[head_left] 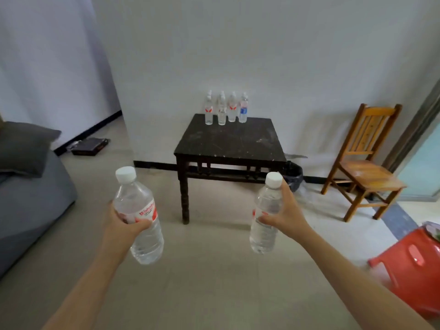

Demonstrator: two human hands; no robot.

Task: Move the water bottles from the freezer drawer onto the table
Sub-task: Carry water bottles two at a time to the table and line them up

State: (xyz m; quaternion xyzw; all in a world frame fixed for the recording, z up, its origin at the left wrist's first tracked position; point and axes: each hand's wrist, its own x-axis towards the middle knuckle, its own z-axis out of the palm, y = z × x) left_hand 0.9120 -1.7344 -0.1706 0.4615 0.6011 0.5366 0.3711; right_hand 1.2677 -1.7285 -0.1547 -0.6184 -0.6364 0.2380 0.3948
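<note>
Currently carried in mid-air, one per hand, well short of the counter (pixel 231 141) straight ahead against the wall. Gripped round the label band by the left hand (pixel 123 226), fingers (pixel 141 223) curled across the front: left bottle (pixel 134 203), long axis near upright, cap leaning slightly left. Gripped from its right side by the right hand (pixel 289 216), index finger reaching toward the cap: right bottle (pixel 266 208), cap leaning slightly right. Judged about equally far from the counter. Clear plastic, white caps, red-and-white labels, apparently full. Already standing upright along the counter's far edge: a cluster of bottles (pixel 225 109). Next, by judgement: carry forward, set down upright on the bare near surface
</note>
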